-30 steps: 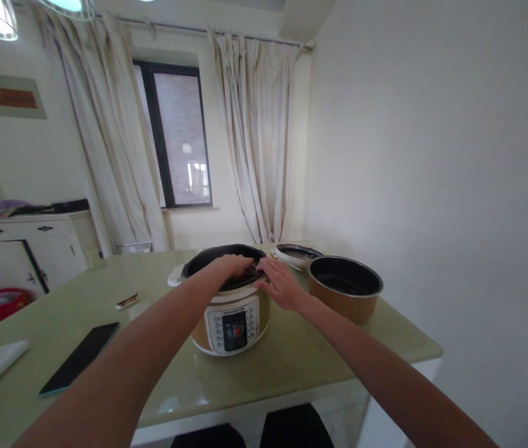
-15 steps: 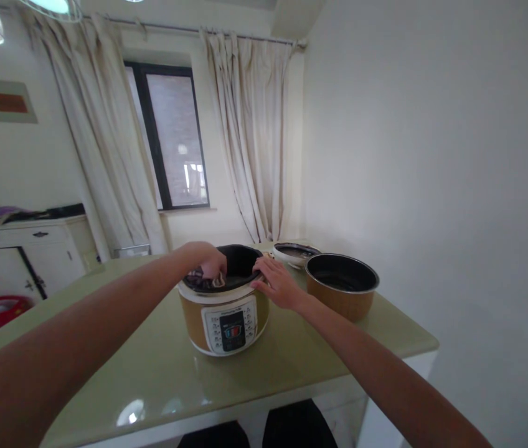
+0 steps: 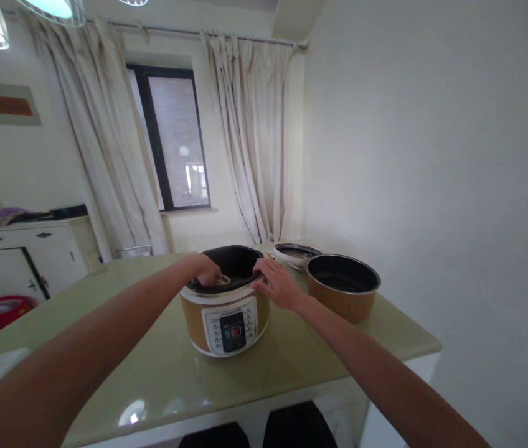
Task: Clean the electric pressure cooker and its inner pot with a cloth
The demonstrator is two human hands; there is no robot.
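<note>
A gold and white electric cooker [image 3: 193, 317] stands lidless on the table, its control panel facing me. My left hand [image 3: 208, 274] reaches over the rim into its dark inside, closed on a cloth [image 3: 222, 280], of which only a small pale fold shows. The fingertips are hidden. On the right side of the rim rests my right hand [image 3: 277, 283], its fingers laid over the edge and the thumb apart from them. To the right of that hand sits a gold inner pot [image 3: 334, 303] with a black lining.
Behind the inner pot lies a round white lid [image 3: 297, 254], dark side up. The glossy green table [image 3: 152, 367] ends at a front edge near me. A red basin [image 3: 0, 314] and a white cabinet [image 3: 53, 255] stand at the far left.
My left hand has shifted slightly left and down inside the cooker, and less of the cloth shows. My right hand stays on the rim.
</note>
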